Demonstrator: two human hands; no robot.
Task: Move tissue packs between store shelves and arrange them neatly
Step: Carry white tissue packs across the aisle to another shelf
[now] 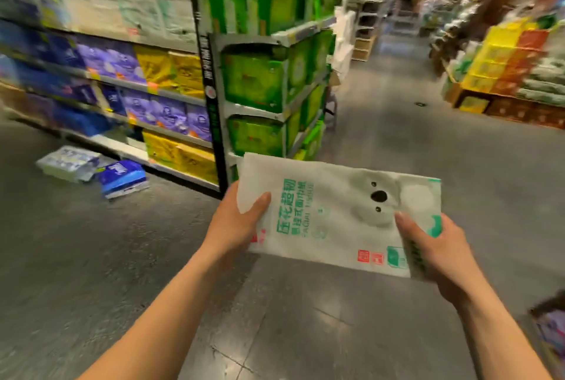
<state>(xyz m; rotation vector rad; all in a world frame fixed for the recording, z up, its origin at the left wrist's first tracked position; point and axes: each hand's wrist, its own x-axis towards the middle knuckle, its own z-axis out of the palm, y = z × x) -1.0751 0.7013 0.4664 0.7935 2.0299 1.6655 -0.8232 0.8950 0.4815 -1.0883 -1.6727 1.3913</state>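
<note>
Tissue pack, left hand fingers clamped on one end, right hand on the other

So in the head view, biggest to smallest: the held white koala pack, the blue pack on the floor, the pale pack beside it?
1. white koala pack, by far, though it is nearest the camera.
2. pale pack and blue pack look about alike; I won't rank them.
</note>
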